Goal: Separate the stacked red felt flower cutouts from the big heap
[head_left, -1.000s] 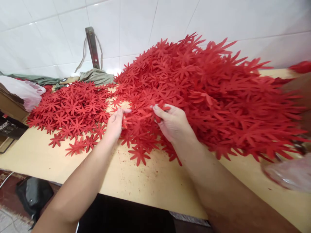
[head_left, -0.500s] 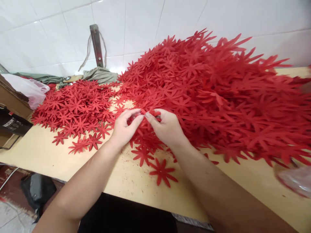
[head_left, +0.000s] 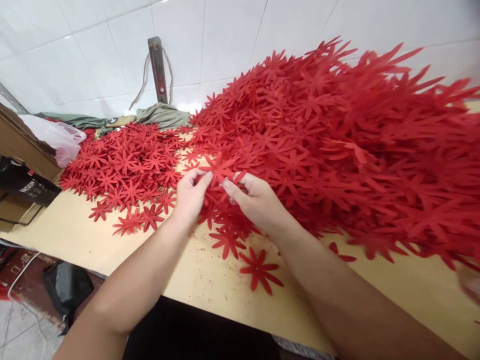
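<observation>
Now, line by line, with places taken from the big heap.
Big heap: red flower-shaped cutouts piled high on the desk, reaching back to the tiled wall.
Left hand: left hand at the heap's near-left foot, fingers closed in a pinch on the held cutout.
Right hand: right hand just beside the left, fingers pinched on the same cutout's lower edge; it may be gripping several stacked pieces, hard to tell.
Held cutout: lifted slightly above the heap's near-left edge, between both hands.
Flat spread: single cutouts lying left of the heap.
Loose pieces: two cutouts on bare desk, nearer the person than the heap.
Plastic bag: bag far left of the heap.
</observation>
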`<state>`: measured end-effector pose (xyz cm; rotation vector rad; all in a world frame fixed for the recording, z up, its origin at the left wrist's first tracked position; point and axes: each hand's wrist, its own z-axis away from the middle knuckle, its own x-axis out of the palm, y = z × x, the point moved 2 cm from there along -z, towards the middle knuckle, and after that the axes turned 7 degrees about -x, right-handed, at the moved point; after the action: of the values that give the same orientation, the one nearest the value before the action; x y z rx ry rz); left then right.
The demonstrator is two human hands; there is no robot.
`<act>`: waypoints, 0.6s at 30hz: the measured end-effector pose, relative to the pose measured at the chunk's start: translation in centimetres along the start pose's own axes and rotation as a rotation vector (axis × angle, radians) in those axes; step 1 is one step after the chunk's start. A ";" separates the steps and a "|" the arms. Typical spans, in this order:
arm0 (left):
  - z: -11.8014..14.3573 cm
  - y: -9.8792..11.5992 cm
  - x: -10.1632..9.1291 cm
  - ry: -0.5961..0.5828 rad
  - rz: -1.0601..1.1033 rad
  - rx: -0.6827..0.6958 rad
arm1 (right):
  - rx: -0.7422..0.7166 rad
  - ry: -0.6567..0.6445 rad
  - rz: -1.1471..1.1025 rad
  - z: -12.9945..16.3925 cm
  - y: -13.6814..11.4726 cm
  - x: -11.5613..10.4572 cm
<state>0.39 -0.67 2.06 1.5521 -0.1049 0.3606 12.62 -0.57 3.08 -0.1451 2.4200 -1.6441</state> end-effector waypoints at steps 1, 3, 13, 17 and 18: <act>-0.3 0.1 -0.3 0.036 0.031 -0.011 | 0.008 -0.004 0.004 0.0 0.0 0.0; -0.7 0.3 -0.7 0.091 0.075 -0.036 | 0.028 0.012 0.010 0.0 0.1 -0.1; -0.9 0.4 -0.7 0.013 0.125 -0.052 | -0.015 0.175 0.175 -0.4 2.1 -1.3; -0.7 0.3 -0.4 -0.022 0.107 -0.072 | -0.158 0.243 0.370 -0.3 1.6 -1.7; -0.6 0.3 -0.3 -0.032 0.099 -0.080 | -0.176 0.239 0.383 -0.3 1.4 -1.7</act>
<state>-0.11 -0.15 2.23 1.4767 -0.2199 0.4051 14.29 0.56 2.14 0.4845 2.5552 -1.3418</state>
